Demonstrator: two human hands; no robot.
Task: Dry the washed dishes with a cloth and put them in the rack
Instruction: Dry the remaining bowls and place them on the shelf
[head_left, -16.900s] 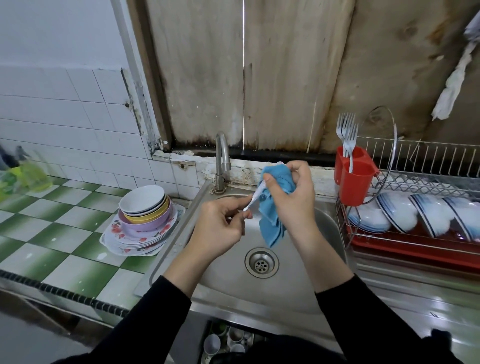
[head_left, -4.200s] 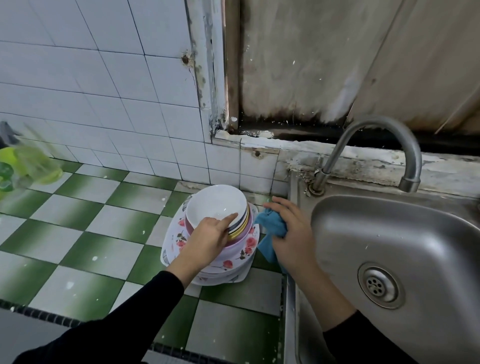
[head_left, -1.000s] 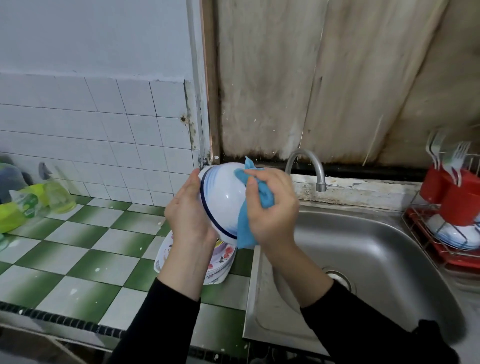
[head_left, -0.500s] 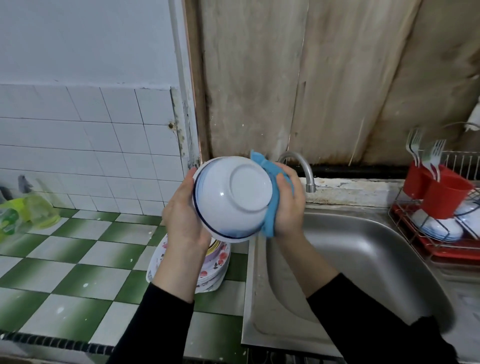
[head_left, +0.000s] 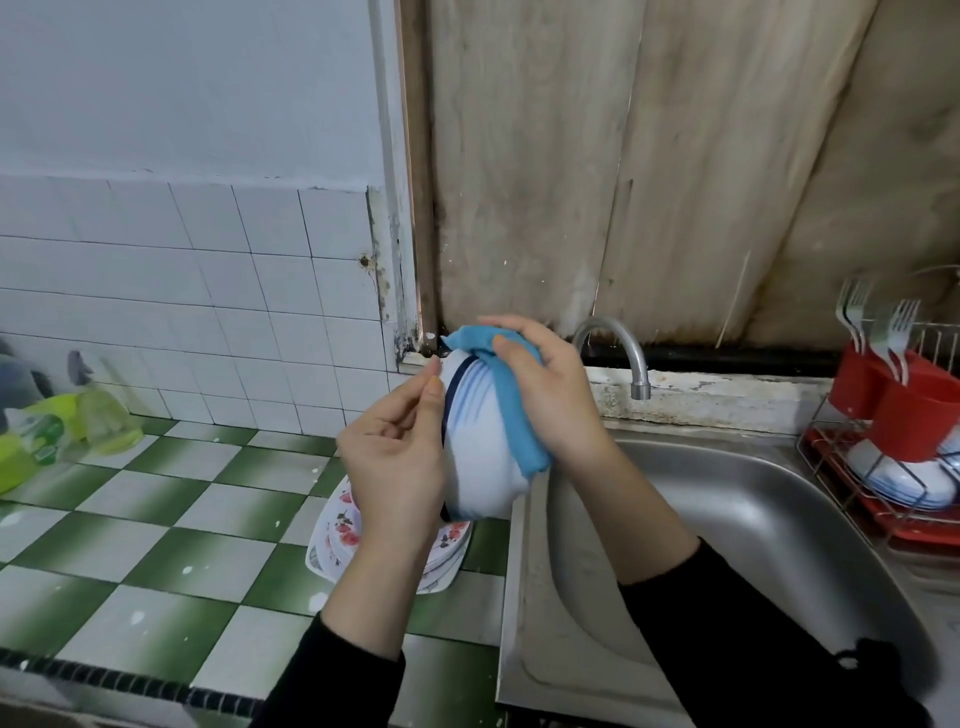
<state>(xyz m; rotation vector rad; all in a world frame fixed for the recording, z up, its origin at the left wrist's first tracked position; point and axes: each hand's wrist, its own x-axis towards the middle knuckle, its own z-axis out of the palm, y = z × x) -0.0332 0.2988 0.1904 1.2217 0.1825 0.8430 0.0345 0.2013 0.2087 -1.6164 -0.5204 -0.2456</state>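
Note:
A white bowl with a dark blue rim band (head_left: 478, 457) is held up on its side between both hands, above the counter's edge by the sink. My left hand (head_left: 395, 452) holds its rim side. My right hand (head_left: 550, 395) presses a blue cloth (head_left: 511, 410) over the bowl's outer wall and base, fingers curled over the cloth. The dish rack (head_left: 883, 499) with a red tray stands at the right edge; white-and-blue bowls (head_left: 904, 478) lean in it. A stack of flowered plates (head_left: 337, 525) lies on the counter below my left hand, partly hidden.
A steel sink (head_left: 727, 545) with a curved tap (head_left: 623, 353) fills the lower right. Red cutlery cups (head_left: 904, 405) with forks stand on the rack. The counter (head_left: 156, 519) has green and white tiles. Green bottles (head_left: 47, 426) lie at the far left by the tiled wall.
The bowl has turned from base-toward-me to side-on. My right hand with the cloth has slid from the bowl's right side over its top and base. The view has shifted a little.

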